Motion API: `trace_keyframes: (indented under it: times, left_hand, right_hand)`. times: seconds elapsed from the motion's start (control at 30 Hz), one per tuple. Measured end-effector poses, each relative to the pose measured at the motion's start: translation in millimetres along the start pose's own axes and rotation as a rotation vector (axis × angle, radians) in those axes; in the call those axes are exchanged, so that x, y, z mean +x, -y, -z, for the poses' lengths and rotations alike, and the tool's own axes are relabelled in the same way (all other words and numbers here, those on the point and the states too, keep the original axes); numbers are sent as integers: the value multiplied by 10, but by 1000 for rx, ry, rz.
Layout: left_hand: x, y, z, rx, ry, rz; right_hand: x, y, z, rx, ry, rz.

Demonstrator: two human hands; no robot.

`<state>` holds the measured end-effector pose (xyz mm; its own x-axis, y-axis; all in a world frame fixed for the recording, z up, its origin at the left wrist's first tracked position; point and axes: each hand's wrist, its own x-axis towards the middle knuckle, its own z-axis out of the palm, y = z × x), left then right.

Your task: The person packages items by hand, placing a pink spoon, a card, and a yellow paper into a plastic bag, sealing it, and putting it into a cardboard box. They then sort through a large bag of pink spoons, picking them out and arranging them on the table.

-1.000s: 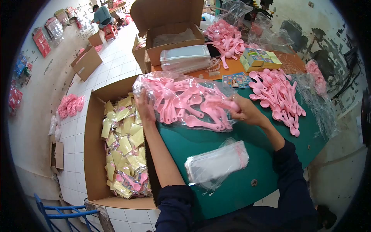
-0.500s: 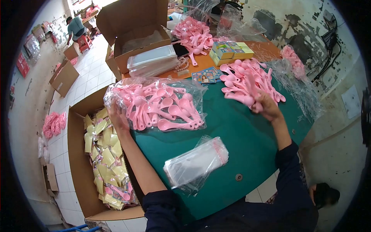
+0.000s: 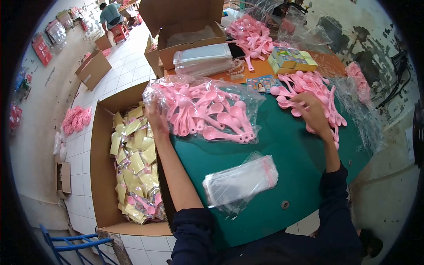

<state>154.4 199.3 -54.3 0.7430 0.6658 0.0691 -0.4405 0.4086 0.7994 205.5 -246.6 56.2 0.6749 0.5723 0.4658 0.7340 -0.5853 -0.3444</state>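
Observation:
A clear plastic bag of pink spoons (image 3: 226, 119) lies on the green table, and my left hand (image 3: 155, 120) grips its left edge; part of the fingers is behind the film. To the right, a loose pile of pink measuring spoons (image 3: 329, 90) is spread on the tabletop. My right hand (image 3: 312, 114) reaches into the near side of this pile, fingers curled onto a pink spoon (image 3: 286, 104). Between my arms rests a stack of clear plastic sleeves (image 3: 240, 180).
Left of the table stands a carton (image 3: 100, 176) full of packed bags with yellow cards. Behind are an open cardboard box (image 3: 190, 39), more sleeves (image 3: 203, 61), yellow card boxes (image 3: 291, 59) and another spoon heap (image 3: 251, 33). A blue metal frame (image 3: 75, 238) is lower left. A person (image 3: 111, 17) sits far back.
My right hand has lowered onto the pile; the spoon it held raised is no longer upright, and spoons lie spread nearer me. The view has shifted left. My left hand stays at the bag.

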Motion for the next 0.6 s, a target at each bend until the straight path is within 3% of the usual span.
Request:
trace_keyframes:
  times: [0.03,0.1,0.27,0.37,0.4,0.6]
  left_hand:
    - [9,7,19,-3,9,-1]
    - [48,32,39,-16,35,-6]
    - [-3,-7,-2,-11,10,24]
    - [-14,-4,-20,-15,16,24]
    - [-17,5,-21,-6,7,13]
    - [-48,-15,-47,-21,25,26]
  right_hand:
    - [58,233,-121,295,284,15]
    - [146,390,-630,405,317,145]
    - [415,773,-1144,-46,252,-23]
    - [483,784,-1271,-21,381,-221]
    - [449,742,-1366,-132,290,-155]
    - [567,557,-1416,38,411,-196]
